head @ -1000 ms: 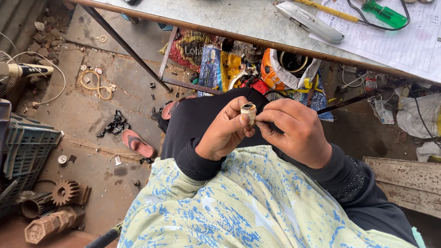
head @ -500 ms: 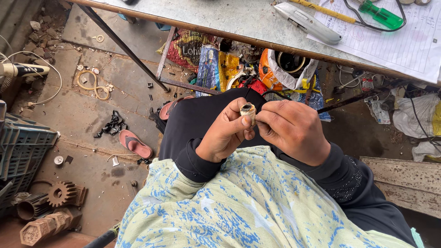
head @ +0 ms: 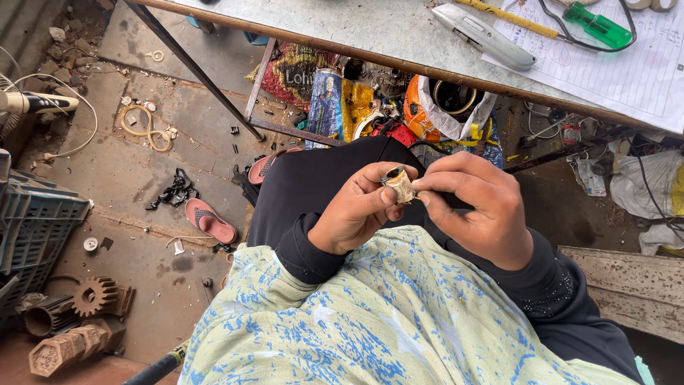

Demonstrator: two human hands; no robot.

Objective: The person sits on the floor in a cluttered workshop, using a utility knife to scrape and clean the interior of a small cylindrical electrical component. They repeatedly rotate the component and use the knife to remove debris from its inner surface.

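- Left hand point(head: 353, 214): curled nearly closed, with thumb and fingertips pinched on the small cylindrical part point(head: 399, 184).
- Right hand point(head: 477, 207): fingers bent inward, fingertips gripping the same part from the opposite side; the two hands touch at the part.
- Small cylindrical part: short, pale and tan, with a dark opening at its upper end. It is held tilted above the person's lap, between both hands. The material cannot be determined from this view; it may be wrapped in tape or paper.
- Table point(head: 370, 32): grey top above the hands, carrying a utility knife point(head: 484, 36), a green-handled screwdriver point(head: 598, 25) and a lined sheet of paper point(head: 641, 71).
- Floor, left side: a pink sandal point(head: 210, 221), a blue crate point(head: 35, 228) and a rusty gear point(head: 94, 296), all well apart from the hands.
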